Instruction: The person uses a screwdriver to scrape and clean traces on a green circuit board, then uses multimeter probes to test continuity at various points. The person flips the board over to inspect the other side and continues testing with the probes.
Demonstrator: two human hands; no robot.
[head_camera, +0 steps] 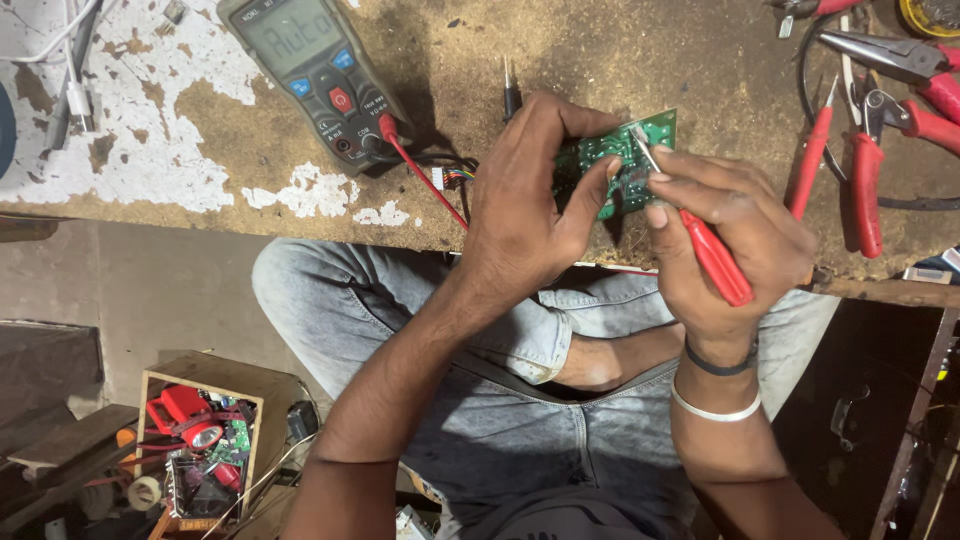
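Right grip closed on red screwdriver, shaft slanting up-left onto green circuit board pinched in my left grip.

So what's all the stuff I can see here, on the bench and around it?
circuit board: one, green, held over the bench edge.
screwdriver: one, red handle, metal tip on the circuit board.
multimeter: one, grey, on the bench at top left, with a red lead plugged in.
pliers and cutters: several, red handles, on the bench at right.
workbench: one, brown with flaking white paint.
wooden box: one, on the floor at lower left, full of parts.
jeans: blue-grey, on the seated person.
left hand: holds the circuit board.
right hand: grips the screwdriver; two bands on the wrist.
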